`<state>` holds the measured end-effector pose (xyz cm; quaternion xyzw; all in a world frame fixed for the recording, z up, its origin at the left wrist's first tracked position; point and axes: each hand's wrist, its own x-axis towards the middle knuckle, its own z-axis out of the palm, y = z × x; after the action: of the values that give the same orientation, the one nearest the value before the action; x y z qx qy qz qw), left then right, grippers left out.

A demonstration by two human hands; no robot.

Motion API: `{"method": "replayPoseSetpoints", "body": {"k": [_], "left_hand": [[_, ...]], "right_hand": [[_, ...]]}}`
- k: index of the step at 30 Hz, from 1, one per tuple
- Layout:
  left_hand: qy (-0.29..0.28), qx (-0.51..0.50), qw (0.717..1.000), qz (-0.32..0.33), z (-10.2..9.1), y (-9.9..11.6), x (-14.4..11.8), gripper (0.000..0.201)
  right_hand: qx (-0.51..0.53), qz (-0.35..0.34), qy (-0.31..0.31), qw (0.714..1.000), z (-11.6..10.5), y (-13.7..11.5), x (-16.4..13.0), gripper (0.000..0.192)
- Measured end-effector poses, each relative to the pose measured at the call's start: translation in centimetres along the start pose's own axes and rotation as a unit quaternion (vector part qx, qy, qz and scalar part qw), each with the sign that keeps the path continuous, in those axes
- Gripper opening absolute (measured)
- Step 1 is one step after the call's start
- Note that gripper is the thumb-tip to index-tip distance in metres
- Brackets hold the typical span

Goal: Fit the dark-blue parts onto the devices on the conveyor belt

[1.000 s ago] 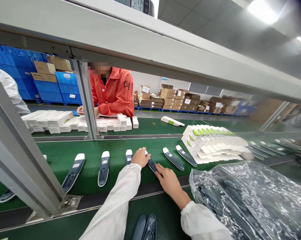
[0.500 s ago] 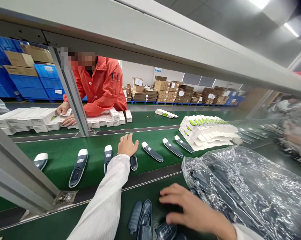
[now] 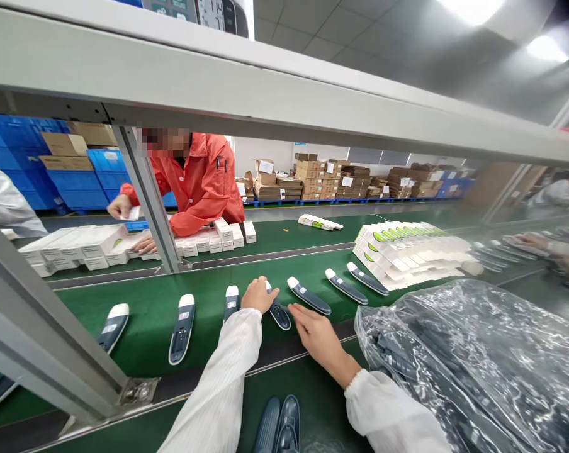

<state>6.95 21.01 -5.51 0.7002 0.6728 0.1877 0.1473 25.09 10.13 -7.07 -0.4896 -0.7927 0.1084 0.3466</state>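
Left hand point(image 3: 259, 294) rests curled over a dark device point(image 3: 279, 313); right hand point(image 3: 316, 333) lies flat, released, just beside it.

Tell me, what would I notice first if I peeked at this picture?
First you'd spot the two hands in the middle: the left hand rests on a dark handset on the green belt, and the right hand lies flat just beside it. More handsets lie in a row along the belt, a crinkly plastic bag of them fills the lower right, and a person in an orange jacket leans over white boxes behind.
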Motion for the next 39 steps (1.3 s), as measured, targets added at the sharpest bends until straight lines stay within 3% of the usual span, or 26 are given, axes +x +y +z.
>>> {"method": "replayPoseSetpoints", "body": {"k": [4, 9, 16, 22, 25, 28, 31, 35, 39], "left_hand": [[0.027, 0.017, 0.999, 0.005, 1.1, 1.0, -0.2, 0.044], [0.035, 0.035, 0.999, 0.012, 1.6, 2.3, -0.8, 0.043], [0.038, 0.056, 0.998, 0.011, 2.1, 3.5, -0.9, 0.044], [0.035, 0.055, 0.998, 0.027, 3.2, 5.4, -0.4, 0.042], [0.06, 0.063, 0.995, 0.055, 2.7, 6.0, -0.8, 0.046], [0.118, 0.076, 0.986, 0.088, 1.1, 5.4, -0.8, 0.056], [0.116, 0.068, 0.989, 0.064, -0.3, 3.8, -0.2, 0.059], [0.012, -0.003, 1.0, 0.025, 0.4, 1.2, 0.4, 0.048], [0.009, -0.123, 0.992, 0.009, 2.3, 0.0, 0.9, 0.044]], "right_hand": [[-0.077, -0.002, -0.084, 0.994, 1.3, -0.2, 0.5, 0.041], [-0.122, 0.003, -0.135, 0.983, -0.2, 0.1, 0.8, 0.04], [-0.152, -0.005, -0.141, 0.978, -1.5, 1.1, 0.1, 0.042], [-0.142, 0.021, -0.15, 0.978, -2.1, 2.2, 1.6, 0.041], [-0.138, 0.033, -0.145, 0.979, -3.2, 1.8, 1.5, 0.039], [-0.095, -0.012, -0.147, 0.984, -4.8, -0.3, -0.6, 0.041], [0.023, -0.074, -0.228, 0.971, -5.5, -3.1, -3.6, 0.038], [0.097, -0.025, -0.27, 0.958, -4.7, -4.4, -5.8, 0.02], [0.236, 0.061, -0.293, 0.925, -5.1, -2.1, -3.8, 0.01]]}}
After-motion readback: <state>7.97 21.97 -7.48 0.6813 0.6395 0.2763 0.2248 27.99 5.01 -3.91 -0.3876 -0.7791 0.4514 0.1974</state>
